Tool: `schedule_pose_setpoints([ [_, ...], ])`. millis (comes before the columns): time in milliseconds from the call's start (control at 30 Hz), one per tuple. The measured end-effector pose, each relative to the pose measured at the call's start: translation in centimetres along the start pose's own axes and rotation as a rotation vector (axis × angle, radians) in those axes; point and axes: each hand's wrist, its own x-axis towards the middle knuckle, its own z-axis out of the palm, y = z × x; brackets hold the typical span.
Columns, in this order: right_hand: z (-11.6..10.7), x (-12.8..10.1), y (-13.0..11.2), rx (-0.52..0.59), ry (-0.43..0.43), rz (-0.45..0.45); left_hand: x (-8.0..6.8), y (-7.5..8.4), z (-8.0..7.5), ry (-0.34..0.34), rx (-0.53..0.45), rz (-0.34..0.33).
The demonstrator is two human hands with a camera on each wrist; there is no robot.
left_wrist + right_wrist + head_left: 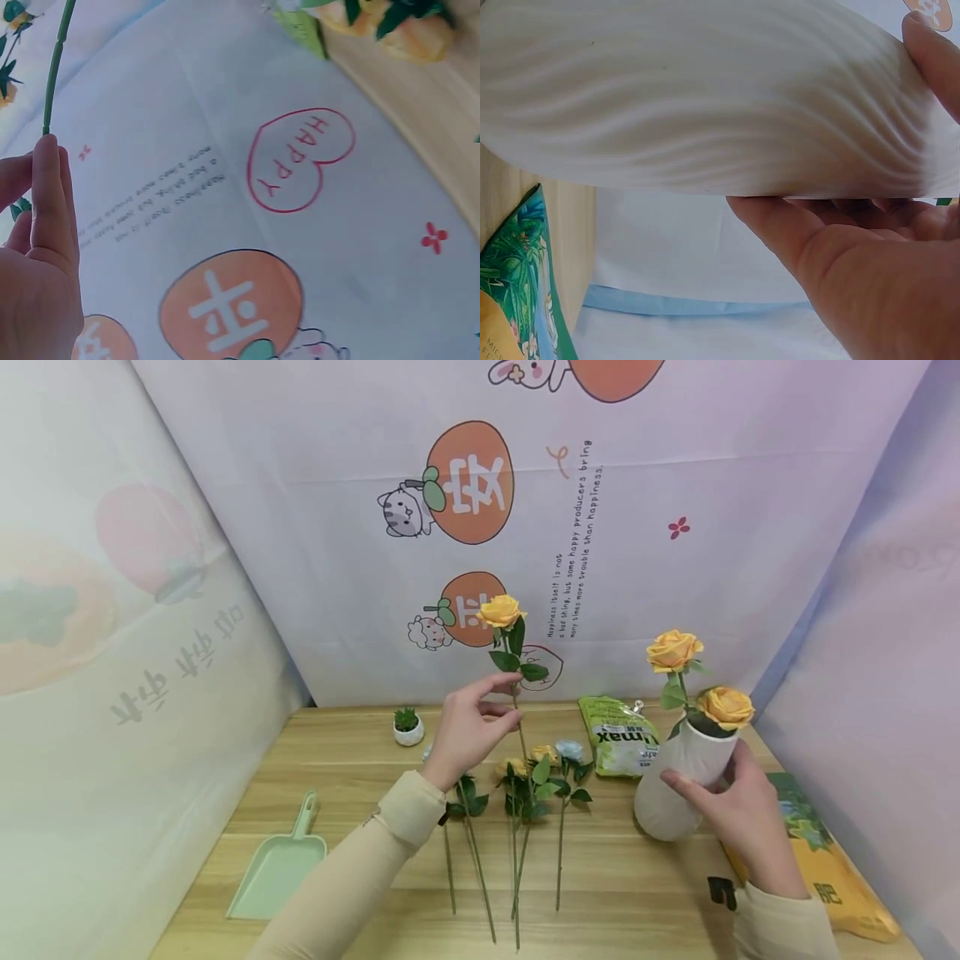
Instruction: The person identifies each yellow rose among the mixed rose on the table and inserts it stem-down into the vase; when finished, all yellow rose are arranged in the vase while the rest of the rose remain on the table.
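Note:
My left hand pinches the green stem of a yellow rose between thumb and fingers, its bloom raised above the table. In the left wrist view the stem runs past the fingertips. My right hand grips a white vase round its side, the vase tilted a little to the right. Wavy ridges cover the vase in the right wrist view. Two yellow roses stand in it, an upper rose and a lower rose at the mouth; their lower stems are hidden inside.
Several yellow and blue roses lie mid-table below my left hand. A green dustpan lies left, a small potted succulent at the back. A green bag sits behind the vase, a yellow bag at right. Printed cloth walls surround the table.

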Motion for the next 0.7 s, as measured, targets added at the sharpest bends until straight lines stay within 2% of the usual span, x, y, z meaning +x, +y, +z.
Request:
schedule_pose_setpoints([
  [367,-0.1,-0.1,-0.1,0.008,-0.003,0.001,3.1,3.8,2.2,0.005,-0.025,0.177],
  [700,0.0,0.0,-0.1,0.017,-0.005,0.0,5.5,8.4,5.9,0.027,-0.128,0.421],
])
